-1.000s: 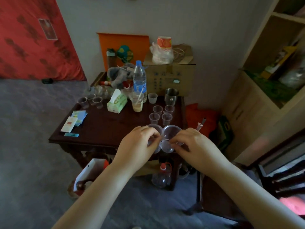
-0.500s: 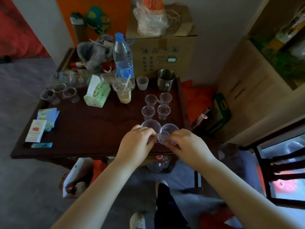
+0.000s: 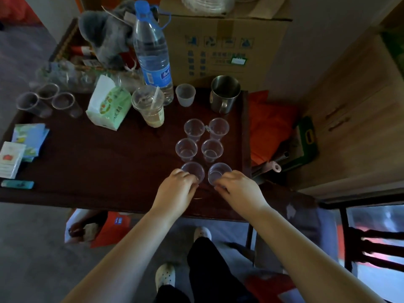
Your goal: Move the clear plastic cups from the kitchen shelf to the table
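Dark wooden table (image 3: 98, 171), viewed from above, bearing the following. Clear plastic cups, near right quarter: six in a two-by-three block, all upright. Far pair (image 3: 194, 129) and (image 3: 218, 127), rims close together; middle pair (image 3: 186, 149) and (image 3: 211, 150); near pair (image 3: 193, 170) and (image 3: 218, 172), each under a hand. Left hand (image 3: 176, 191): fingers curled together around the near side of the left near cup, fingertips on its wall and rim. Right hand (image 3: 239, 189): fingers likewise bunched, thumb and fingertips pinching the near wall of the right near cup. Both cups appear to stand on the tabletop; whether the bases are fully down cannot be told. Further clear cups, far left corner: three in a cluster (image 3: 47, 100), well apart from the block. Far edge, left to right: green and white tissue pack (image 3: 108, 106); lidded drink cup with straw (image 3: 149, 107), partly filled with pale liquid; tall water bottle with blue cap (image 3: 153, 53) just behind it; small frosted cup (image 3: 185, 94); steel mug (image 3: 224, 94), handle toward the viewer. Left edge: paper packets (image 3: 21, 145) and a teal lighter (image 3: 17, 184). Behind the table: cardboard box (image 3: 223, 44) and grey plush toy (image 3: 107, 33). Below the table edge: the person's dark trousers and pale shoes.
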